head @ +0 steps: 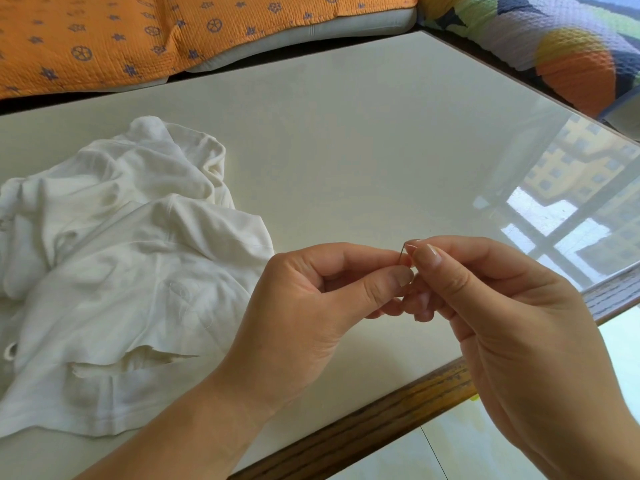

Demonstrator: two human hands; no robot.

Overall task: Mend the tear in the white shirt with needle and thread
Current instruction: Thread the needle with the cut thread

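Note:
A crumpled white shirt (131,271) lies on the left of the table, with a ragged horizontal tear (138,362) near its lower hem. To its right, above the table, my left hand (311,306) pinches a thin needle (401,252) between thumb and forefinger, the needle's top end poking up. My right hand (502,306) meets it fingertip to fingertip and pinches a fine white thread end (414,241) right at the needle's top. The rest of the thread is too thin to make out.
The glossy cream table (346,150) has a wooden front edge (381,420) running diagonally at the lower right. An orange patterned cushion (138,36) lies behind the table, a multicoloured quilt (554,39) at the back right. Pale tiled floor (485,445) shows below.

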